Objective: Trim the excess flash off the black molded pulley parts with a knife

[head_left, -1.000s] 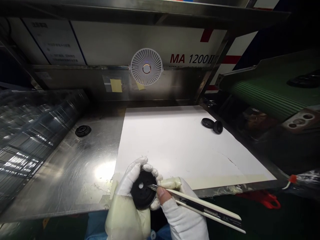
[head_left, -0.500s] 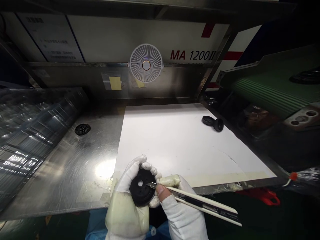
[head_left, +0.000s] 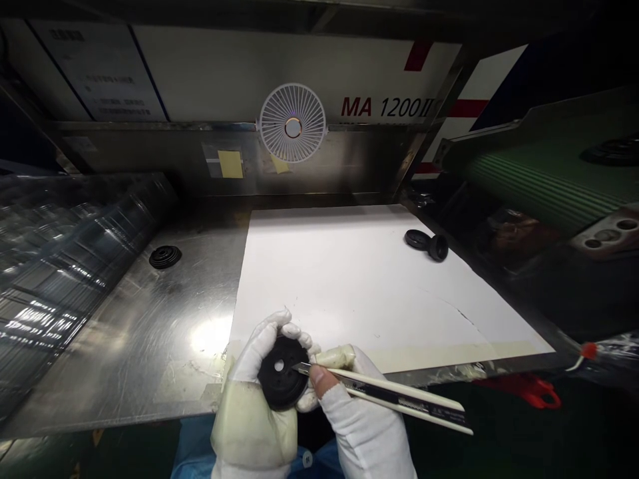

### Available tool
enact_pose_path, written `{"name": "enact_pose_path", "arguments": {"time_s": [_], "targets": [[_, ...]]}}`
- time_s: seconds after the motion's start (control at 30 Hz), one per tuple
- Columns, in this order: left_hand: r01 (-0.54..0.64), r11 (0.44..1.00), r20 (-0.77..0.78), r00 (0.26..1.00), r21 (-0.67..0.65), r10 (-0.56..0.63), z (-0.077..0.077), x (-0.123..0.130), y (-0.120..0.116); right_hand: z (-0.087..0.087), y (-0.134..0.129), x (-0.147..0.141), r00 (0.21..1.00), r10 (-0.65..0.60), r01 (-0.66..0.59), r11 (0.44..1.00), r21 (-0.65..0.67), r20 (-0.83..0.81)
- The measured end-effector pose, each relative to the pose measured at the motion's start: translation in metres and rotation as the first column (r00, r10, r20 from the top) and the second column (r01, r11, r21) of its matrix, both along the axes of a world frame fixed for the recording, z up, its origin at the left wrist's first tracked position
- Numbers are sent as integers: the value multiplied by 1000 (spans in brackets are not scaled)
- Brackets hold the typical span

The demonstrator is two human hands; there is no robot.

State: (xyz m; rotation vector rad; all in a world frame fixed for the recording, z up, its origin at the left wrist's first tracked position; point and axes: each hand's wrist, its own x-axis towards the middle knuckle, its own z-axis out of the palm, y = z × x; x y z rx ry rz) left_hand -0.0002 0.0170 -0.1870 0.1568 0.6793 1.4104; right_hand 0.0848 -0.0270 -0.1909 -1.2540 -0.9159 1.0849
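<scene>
My left hand (head_left: 254, 399), in a white glove, grips a round black rubber part (head_left: 280, 379) with a small central hole. My right hand (head_left: 355, 416), in a white glove with the thumb tip exposed, is shut on a white snap-off utility knife (head_left: 399, 398). The knife's thin blade rests against the black part's face near the hole, just right of it. The part's underside is hidden by my left hand.
A white sheet (head_left: 349, 286) covers part of a steel bench (head_left: 150, 332). Black rubber parts (head_left: 426, 243) lie on the sheet, another (head_left: 165, 257) on the steel. A white fan (head_left: 292, 123) hangs behind; a green ribbed belt (head_left: 544, 176) is at right.
The knife's tail has swung up and in towards my hands, and the view has tilted slightly. My hands keep the same hold on the black part and the knife.
</scene>
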Motion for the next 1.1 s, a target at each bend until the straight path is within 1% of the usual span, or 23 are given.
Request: {"name": "enact_pose_path", "arguments": {"time_s": [0.17,0.27,0.37,0.5,0.6,0.77,0.87,0.93,1.0,1.07,1.1], "targets": [[-21,999,-19,1000,-33,21,7,1,-3,-1,2,2,1000,-4,4,1000,18,-19],[-3,999,4,1000,-51,4,10,1,-5,0,4,3,999,9,-8,999,31,-30],[22,997,22,1000,-76,-20,12,0,-7,-1,6,2,999,-8,9,999,40,-35],[34,995,22,999,-96,-32,17,0,-8,-3,5,0,999,-10,12,999,33,-49],[28,996,19,999,-87,-27,17,0,-8,-7,5,0,998,0,1,1000,9,-70],[34,997,-11,999,-69,-35,11,-1,-8,-15,17,7,989,21,-21,1000,6,-147],[68,997,-147,986,-38,-72,7,-5,-9,-15,24,14,986,22,-20,1000,14,-166],[129,992,-248,960,-10,-128,1,-10,-10,-13,27,17,977,40,-39,999,7,-208],[194,981,-311,934,23,-177,-8,-16,-8,-12,27,19,959,68,-72,997,-3,-274],[195,979,-337,926,50,-168,-18,-21,-6,-12,25,19,940,83,-86,996,6,-331],[174,983,-342,929,59,-144,-22,-23,-5,-12,23,19,933,82,-81,997,17,-350]]}}
